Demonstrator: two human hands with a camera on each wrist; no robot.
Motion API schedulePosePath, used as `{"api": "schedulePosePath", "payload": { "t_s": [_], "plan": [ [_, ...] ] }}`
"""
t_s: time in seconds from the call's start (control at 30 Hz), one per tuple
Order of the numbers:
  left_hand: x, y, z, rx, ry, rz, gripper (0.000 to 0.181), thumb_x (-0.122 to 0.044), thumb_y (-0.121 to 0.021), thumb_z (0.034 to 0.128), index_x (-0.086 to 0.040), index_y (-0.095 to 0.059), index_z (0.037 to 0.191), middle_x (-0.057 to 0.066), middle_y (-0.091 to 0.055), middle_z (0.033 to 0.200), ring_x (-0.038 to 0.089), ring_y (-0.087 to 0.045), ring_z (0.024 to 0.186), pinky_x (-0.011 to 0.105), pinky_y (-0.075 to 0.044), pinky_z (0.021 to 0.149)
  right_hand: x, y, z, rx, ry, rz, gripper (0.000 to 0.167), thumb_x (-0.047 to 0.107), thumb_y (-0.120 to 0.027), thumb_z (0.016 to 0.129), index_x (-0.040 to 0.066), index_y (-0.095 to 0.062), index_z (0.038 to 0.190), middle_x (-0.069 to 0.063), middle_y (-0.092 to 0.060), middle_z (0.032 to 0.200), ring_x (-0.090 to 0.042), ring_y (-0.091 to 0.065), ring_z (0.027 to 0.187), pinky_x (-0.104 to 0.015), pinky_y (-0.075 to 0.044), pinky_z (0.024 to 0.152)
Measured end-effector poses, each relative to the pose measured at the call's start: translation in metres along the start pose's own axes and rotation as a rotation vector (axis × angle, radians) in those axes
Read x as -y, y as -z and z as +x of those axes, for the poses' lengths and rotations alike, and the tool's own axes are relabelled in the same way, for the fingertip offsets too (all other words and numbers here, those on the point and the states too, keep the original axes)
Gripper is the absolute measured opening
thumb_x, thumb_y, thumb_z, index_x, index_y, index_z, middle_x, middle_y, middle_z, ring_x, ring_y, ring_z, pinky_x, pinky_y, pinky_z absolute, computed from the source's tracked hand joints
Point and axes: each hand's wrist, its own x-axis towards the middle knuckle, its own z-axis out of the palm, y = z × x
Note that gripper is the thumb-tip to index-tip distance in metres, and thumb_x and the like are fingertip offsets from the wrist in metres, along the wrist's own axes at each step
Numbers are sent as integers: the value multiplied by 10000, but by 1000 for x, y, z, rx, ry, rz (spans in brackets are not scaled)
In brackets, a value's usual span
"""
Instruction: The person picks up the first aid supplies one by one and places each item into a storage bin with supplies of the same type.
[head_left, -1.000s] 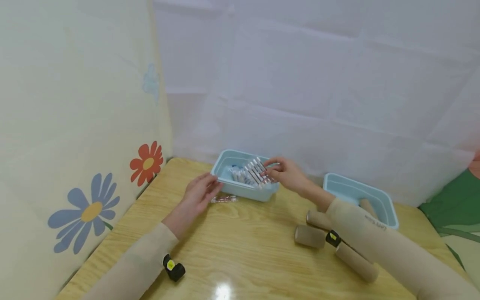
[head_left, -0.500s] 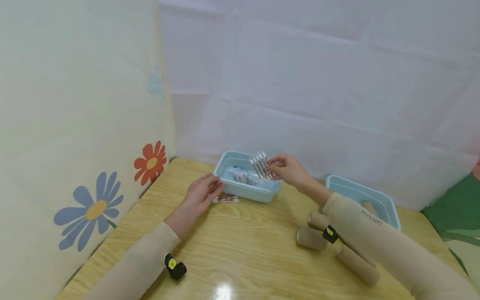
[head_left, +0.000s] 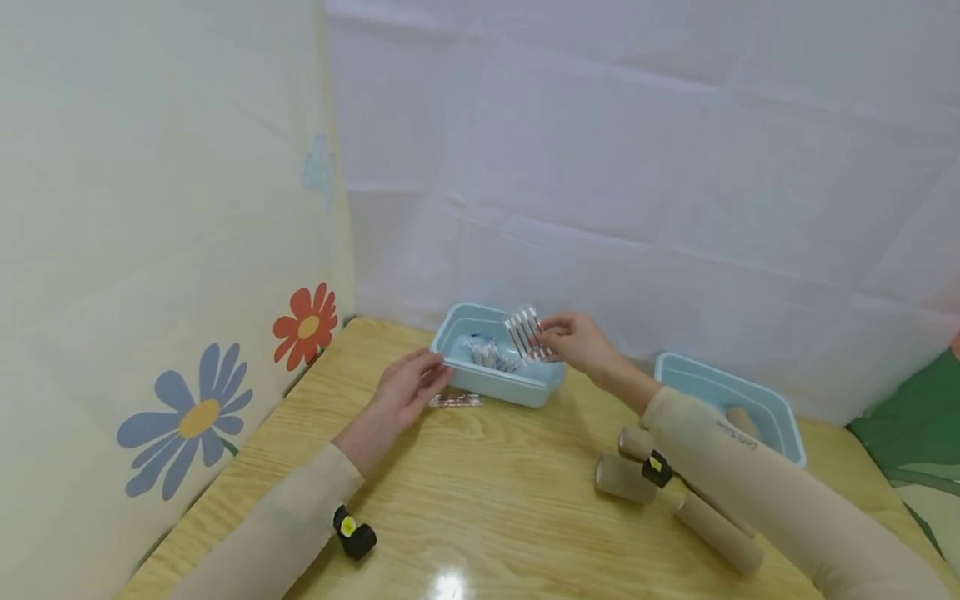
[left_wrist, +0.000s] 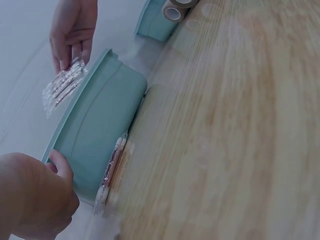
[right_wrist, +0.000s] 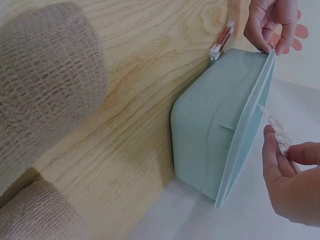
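My right hand pinches a clear packet of cotton swabs between thumb and fingers, above the left light-blue plastic bin. Inside that bin lie more clear packets with white-tipped sticks. At the bin's left end, my left hand grips the rim, thumb on the outer wall in the left wrist view. Another swab packet lies on the table against the bin's near side. Seen from the right wrist, the held packet is nearly edge-on beside the bin's opening.
A second light-blue bin stands at the right with a brown roll inside. Several tan, woven-textured bandage rolls lie before it, partly under the right forearm. White sheeting hangs behind the wooden table.
The right hand has lifted the swab packet slightly up from the others in the bin and now holds it almost still. The left hand keeps its grip on the rim.
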Motion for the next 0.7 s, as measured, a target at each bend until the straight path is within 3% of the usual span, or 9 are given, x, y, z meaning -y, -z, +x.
{"api": "schedulePosePath", "payload": {
  "t_s": [0.27, 0.47, 0.7],
  "plan": [
    [-1, -1, -1, 5, -3, 13, 561, 38, -574, 1005, 16, -369, 1527, 169, -474, 1290, 212, -587, 1089, 291, -510, 967, -11, -1, 6, -1, -29, 5, 292, 19, -548, 1044, -131, -547, 1295, -263, -681, 1165, -373, -673, 1054, -452, -563, 894],
    [-1, -1, -3, 1, -11, 20, 553, 34, -576, 1005, 17, -378, 1520, 184, -465, 1313, 211, -594, 1069, 298, -509, 972, -21, -6, 11, 9, -41, -2, 286, 5, -552, 1033, -138, -546, 1281, -261, -680, 1152, -363, -682, 1030, -417, -578, 865],
    [1, 0, -4, 0, -15, -8, 539, 38, -583, 1003, 23, -391, 1507, 180, -482, 1282, 206, -610, 1032, 304, -519, 961, -22, -18, 17, 14, -23, -138, 317, 50, -599, 1014, -109, -587, 1287, -217, -709, 1111, -316, -699, 983, -349, -597, 774]
  ]
}}
